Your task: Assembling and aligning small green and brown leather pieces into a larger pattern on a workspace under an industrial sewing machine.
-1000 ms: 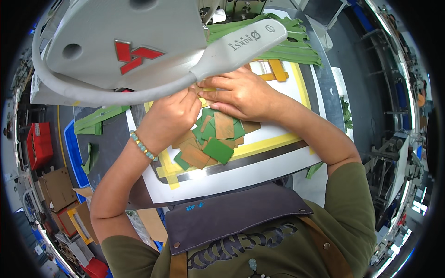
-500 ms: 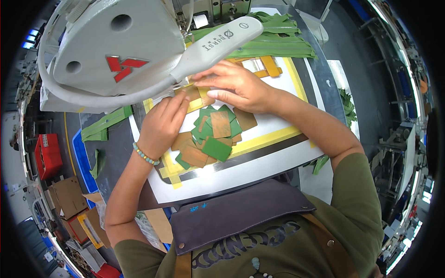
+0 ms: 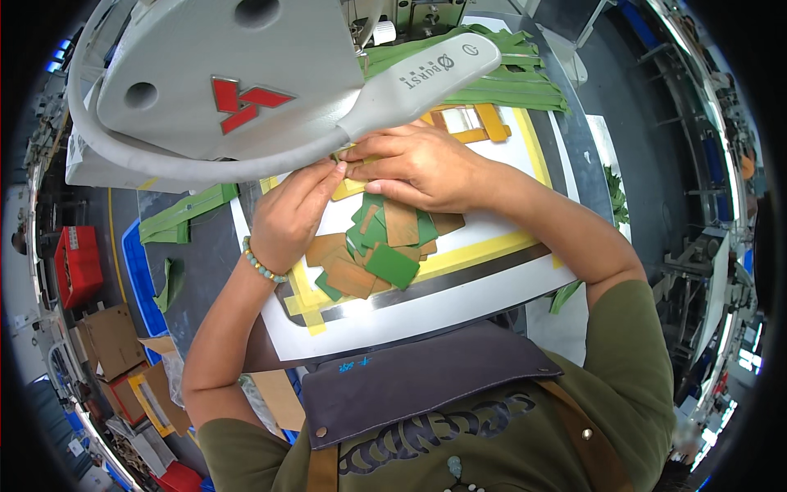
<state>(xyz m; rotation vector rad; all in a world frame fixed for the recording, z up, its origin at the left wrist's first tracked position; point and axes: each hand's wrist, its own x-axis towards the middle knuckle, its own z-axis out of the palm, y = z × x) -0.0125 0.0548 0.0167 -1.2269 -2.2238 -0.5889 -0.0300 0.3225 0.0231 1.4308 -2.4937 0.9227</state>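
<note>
My left hand (image 3: pixel 297 210) and my right hand (image 3: pixel 422 169) meet under the head of a grey sewing machine (image 3: pixel 193 90). The left thumb and fingers are pinched together, their tips against the right fingertips. My right fingers are bent inward, its thumb resting just above a loose pile. What lies between the fingertips is small and mostly hidden by the hands. Just below them shows a yellow strip (image 3: pixel 348 189) on the white work surface. In the pile are several flat rectangular pieces, green (image 3: pixel 392 265) and brown (image 3: pixel 401 223), overlapping one another.
A grey handle-shaped arm (image 3: pixel 426 78) with a cable overhangs my hands. Green strips (image 3: pixel 525 86) lie behind, and another green strip (image 3: pixel 184 217) at the left. A yellow frame-like fixture (image 3: pixel 467 123) sits beyond my right hand. Red bin (image 3: pixel 79 262) and cardboard boxes (image 3: pixel 111 340) stand left.
My two hands have come closer, and the brown piece seen between them earlier is now covered. A brown piece atop the pile now reaches up to my right thumb. The view has shifted slightly.
</note>
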